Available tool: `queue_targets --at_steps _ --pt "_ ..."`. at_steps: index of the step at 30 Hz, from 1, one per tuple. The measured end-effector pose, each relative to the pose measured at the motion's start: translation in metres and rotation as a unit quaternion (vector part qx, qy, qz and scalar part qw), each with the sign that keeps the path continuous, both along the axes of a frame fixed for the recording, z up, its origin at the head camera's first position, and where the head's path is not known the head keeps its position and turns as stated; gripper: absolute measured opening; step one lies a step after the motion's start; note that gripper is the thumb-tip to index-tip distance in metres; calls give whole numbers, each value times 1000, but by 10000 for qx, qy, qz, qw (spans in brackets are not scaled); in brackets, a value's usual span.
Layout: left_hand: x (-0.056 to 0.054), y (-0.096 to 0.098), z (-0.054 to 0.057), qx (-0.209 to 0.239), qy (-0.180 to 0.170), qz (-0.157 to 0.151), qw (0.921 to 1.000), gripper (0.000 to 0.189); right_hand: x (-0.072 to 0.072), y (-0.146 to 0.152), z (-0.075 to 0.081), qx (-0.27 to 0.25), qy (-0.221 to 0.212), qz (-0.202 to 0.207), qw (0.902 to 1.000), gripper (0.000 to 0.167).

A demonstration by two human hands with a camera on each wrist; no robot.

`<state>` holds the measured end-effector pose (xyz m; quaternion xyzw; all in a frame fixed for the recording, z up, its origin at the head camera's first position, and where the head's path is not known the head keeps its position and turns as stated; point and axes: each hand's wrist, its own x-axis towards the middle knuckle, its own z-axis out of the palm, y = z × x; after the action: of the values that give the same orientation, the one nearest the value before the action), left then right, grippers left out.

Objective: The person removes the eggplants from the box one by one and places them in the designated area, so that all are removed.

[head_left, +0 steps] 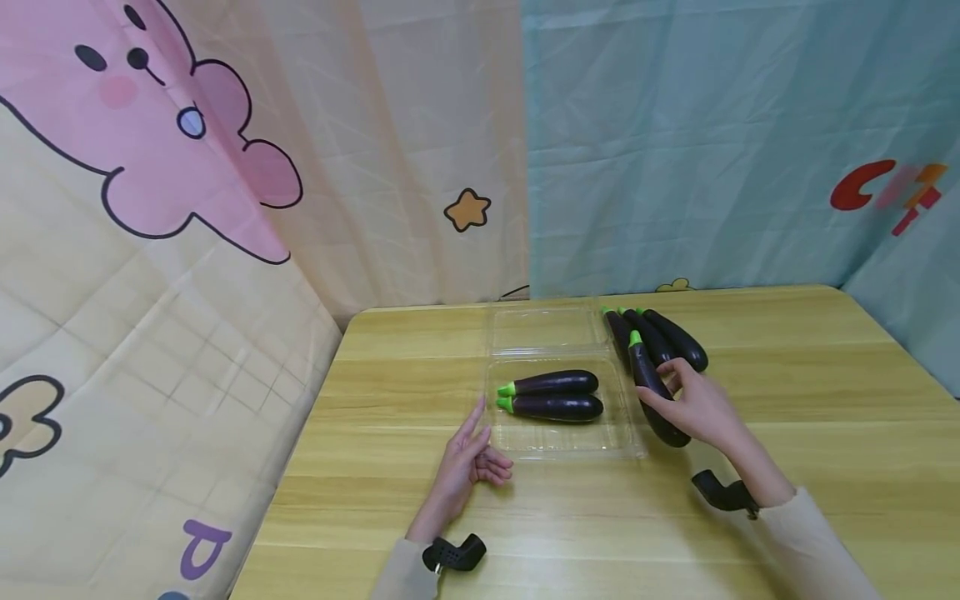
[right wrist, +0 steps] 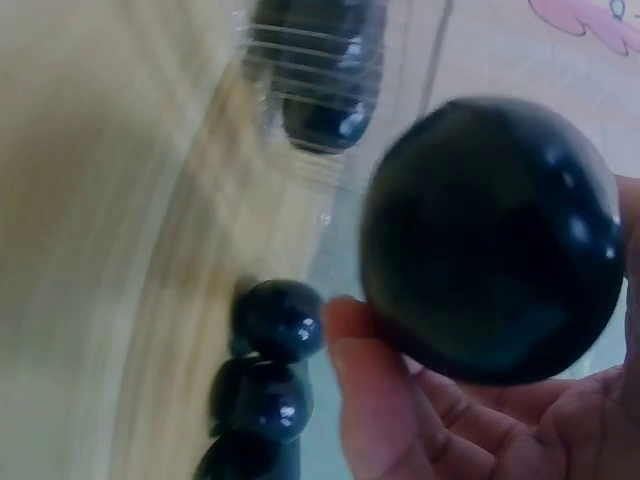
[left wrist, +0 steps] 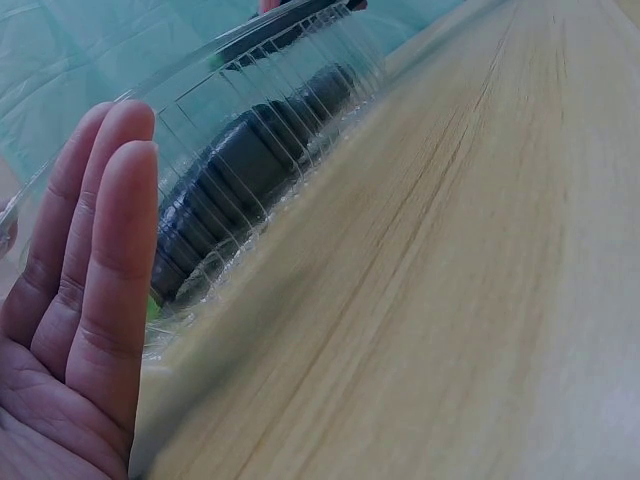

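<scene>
My right hand (head_left: 697,404) grips a dark purple eggplant (head_left: 651,387) with a green stem, just right of a clear plastic clamshell box (head_left: 562,437). In the right wrist view, the rounded end of this eggplant (right wrist: 490,240) fills much of the picture, with fingers and thumb around it. Two eggplants (head_left: 558,408) lie side by side in the box's base, stems to the left. Its lid (head_left: 547,327) is folded back behind. Beside the front left corner of the box is my left hand (head_left: 465,467), fingers fairly straight; whether they touch it I cannot tell.
Three more eggplants (head_left: 678,340) lie together on the wooden table (head_left: 810,400), behind my right hand and right of the box lid. A patterned curtain (head_left: 420,150) hangs along the table's back edge, and another cloth covers the left side.
</scene>
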<state>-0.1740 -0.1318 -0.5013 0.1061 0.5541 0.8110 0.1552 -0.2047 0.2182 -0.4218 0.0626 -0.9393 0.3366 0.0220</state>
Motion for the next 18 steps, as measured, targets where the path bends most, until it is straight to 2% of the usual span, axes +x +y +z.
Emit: queue_targets --at_steps 8,18 --pt "0 0 0 17 -3 -12 10000 61 5 8 -9 468 -391 183 9980 53" --pt "-1 0 -1 20 12 -28 10000 60 8 12 -14 768 -790 561 9923 53"
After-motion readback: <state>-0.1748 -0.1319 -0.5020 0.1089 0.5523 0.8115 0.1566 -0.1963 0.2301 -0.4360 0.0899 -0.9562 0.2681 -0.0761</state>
